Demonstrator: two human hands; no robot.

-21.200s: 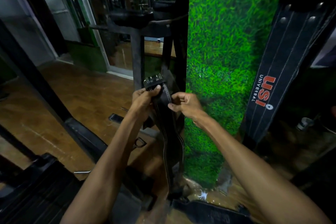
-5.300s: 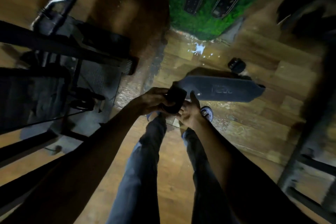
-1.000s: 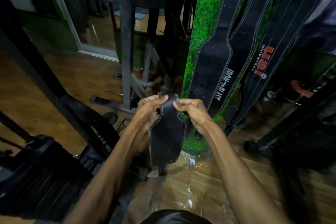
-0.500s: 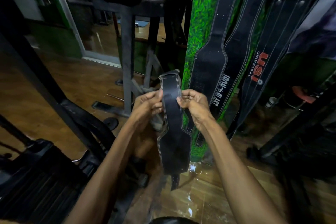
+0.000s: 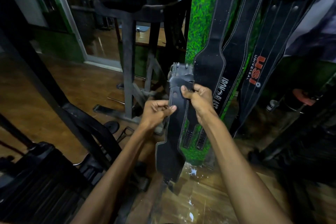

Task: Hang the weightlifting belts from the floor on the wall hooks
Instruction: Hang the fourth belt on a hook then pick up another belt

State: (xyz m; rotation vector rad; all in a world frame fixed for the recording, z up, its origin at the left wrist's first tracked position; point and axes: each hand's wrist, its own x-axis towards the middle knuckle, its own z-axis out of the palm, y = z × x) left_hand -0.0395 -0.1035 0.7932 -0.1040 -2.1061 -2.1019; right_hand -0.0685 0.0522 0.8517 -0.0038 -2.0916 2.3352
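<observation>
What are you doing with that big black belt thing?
A person is holding a black weightlifting belt upright in both hands. The right hand grips it near the buckle end, and the left hand pinches its edge a little lower. Other belts, an Iron Blast belt and a USI belt, already hang against the green grass wall. This one isn't hung yet.

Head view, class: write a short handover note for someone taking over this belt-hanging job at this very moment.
Left hand: pinching the left edge of the black belt.
Right hand: gripping it higher, below the buckle end.
Held belt hangs upright before the green grass-pattern wall.
Done: Iron Blast belt and USI belt hang there already.
Left: hook up the held belt; hooks are out of view.
</observation>
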